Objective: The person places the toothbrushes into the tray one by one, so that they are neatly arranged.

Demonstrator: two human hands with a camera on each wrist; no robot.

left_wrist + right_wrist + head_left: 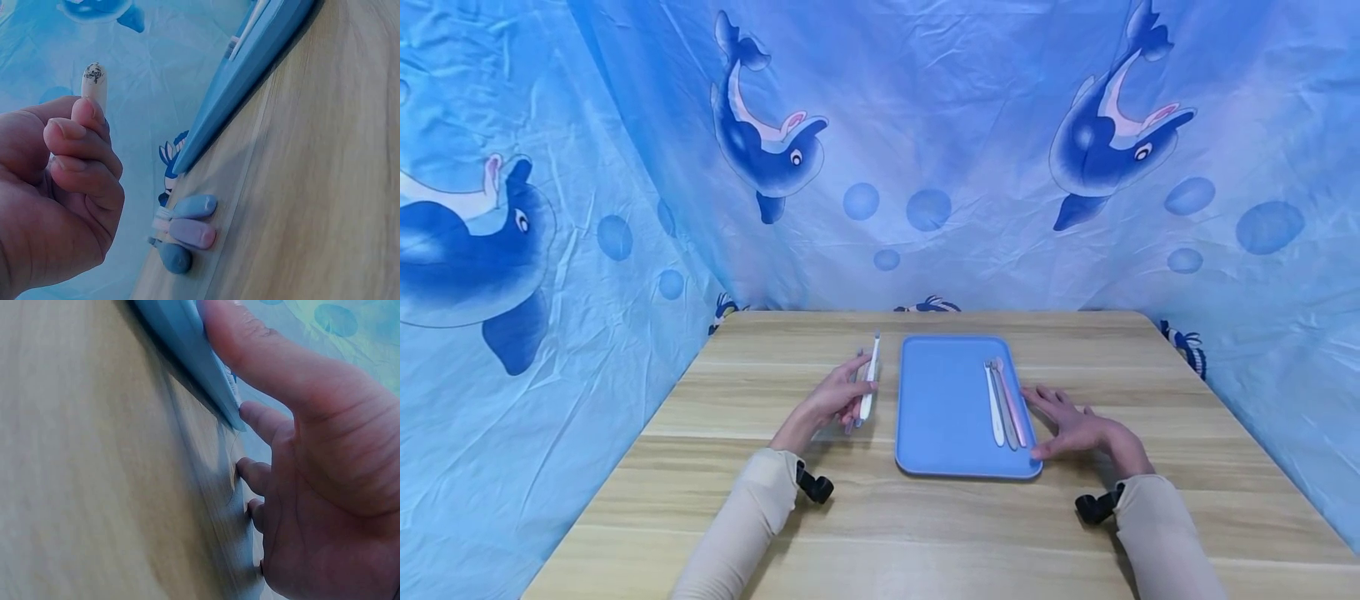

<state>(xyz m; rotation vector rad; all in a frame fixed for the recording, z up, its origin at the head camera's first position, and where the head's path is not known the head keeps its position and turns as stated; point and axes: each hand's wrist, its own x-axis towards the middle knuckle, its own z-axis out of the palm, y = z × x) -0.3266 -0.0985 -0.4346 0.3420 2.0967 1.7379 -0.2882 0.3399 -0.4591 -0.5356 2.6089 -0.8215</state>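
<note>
My left hand (pixel 838 392) pinches a white toothbrush (pixel 867 400) upright, left of the blue tray (pixel 943 462). In the left wrist view its rounded end (pixel 94 78), with dark print, sticks out above the curled fingers. Below that hand, several toothbrushes lie on the table: a blue one (pixel 197 206), a pink one (pixel 194 232) and a dark grey-blue one (pixel 175 257). On the tray's right side lie a white toothbrush (pixel 995 408), a grey toothbrush (pixel 1004 412) and a pink toothbrush (pixel 1013 408), side by side. With fingers spread, my right hand (pixel 1075 429) touches the tray's right edge.
The tray stands on a wood-grain table (pixel 880 533). Behind and beside the table hangs a blue curtain (pixel 880 125) printed with dolphins. A black wrist camera (pixel 814 483) sits on the left sleeve, another black camera (pixel 1097 507) on the right.
</note>
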